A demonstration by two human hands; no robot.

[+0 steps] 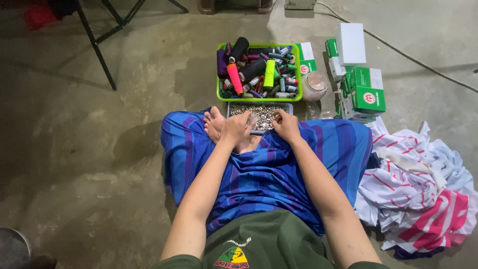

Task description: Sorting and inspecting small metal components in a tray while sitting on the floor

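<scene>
I sit cross-legged on a concrete floor in a blue striped wrap (279,169). A shallow grey tray (289,105) full of several small silvery metal pieces lies in front of my feet. My left hand (236,128) rests at the tray's near left edge, fingers curled over the pieces. My right hand (285,124) is at the near right edge, fingers pinched together. What either hand holds is too small to tell. Just beyond stands a green basket (259,98) packed with several thread spools in many colours.
Green and white small boxes (366,92) are stacked to the right, beside a clear lidded jar (314,85). A heap of striped cloth (423,194) lies at my right knee. Black stand legs (97,50) cross the upper left. A white cable (413,57) runs along the floor.
</scene>
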